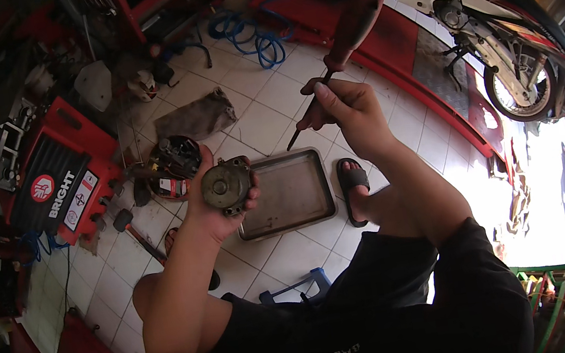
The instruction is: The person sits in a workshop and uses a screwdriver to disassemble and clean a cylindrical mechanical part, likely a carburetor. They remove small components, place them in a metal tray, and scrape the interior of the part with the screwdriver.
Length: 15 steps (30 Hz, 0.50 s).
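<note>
My left hand (210, 221) is closed around a round, grimy metal housing (226, 184), its flat face turned upward. My right hand (347, 111) grips a screwdriver (354, 33) with a red and dark handle; its thin shaft slants down and left, its tip a short way above and right of the housing, apart from it. Below both hands a shallow metal tray (326, 188) rests on the tiled floor (258, 254), between my sandalled feet. A dark mechanical assembly (176, 156) lies on the floor just behind my left hand.
A red machine (78, 124) and a mallet (123, 220) are at the left. A grimy mat (184, 114) and coiled blue hose (242, 39) lie ahead. A red lift platform (380, 43) with motorbikes (520, 87) runs along the right. A blue stool (317, 278) is beneath me.
</note>
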Each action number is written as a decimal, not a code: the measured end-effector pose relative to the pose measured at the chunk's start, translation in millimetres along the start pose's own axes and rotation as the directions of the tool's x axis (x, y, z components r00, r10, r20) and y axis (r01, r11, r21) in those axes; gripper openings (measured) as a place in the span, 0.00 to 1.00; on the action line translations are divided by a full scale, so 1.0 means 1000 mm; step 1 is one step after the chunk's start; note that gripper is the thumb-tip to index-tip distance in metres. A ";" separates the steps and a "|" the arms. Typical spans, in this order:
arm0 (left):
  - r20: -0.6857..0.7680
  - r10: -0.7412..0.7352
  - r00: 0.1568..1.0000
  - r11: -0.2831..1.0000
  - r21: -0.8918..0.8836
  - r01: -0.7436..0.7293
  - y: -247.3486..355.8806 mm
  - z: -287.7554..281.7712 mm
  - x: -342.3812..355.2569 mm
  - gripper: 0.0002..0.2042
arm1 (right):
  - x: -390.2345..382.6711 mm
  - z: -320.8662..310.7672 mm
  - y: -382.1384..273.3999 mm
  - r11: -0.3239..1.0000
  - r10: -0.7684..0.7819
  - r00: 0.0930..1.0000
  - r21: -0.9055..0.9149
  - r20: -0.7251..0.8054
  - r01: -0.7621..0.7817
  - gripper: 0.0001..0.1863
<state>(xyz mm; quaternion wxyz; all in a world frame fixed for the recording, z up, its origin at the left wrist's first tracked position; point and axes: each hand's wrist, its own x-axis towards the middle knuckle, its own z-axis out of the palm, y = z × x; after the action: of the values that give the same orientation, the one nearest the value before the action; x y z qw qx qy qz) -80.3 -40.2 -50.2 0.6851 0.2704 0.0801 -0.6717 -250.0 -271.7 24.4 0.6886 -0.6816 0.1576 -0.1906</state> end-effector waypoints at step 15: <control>-0.069 0.356 0.932 0.925 0.166 -0.341 -0.005 0.010 0.007 0.34 | -0.032 0.022 -0.022 0.765 -0.637 0.763 -0.038 0.108 0.643 0.13</control>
<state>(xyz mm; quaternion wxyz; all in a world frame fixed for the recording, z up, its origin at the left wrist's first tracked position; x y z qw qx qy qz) -87.0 -51.2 -46.3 0.7663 0.3639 0.0130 -0.5293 -268.3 -236.7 45.2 0.5634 -0.7267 -0.1083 -0.3779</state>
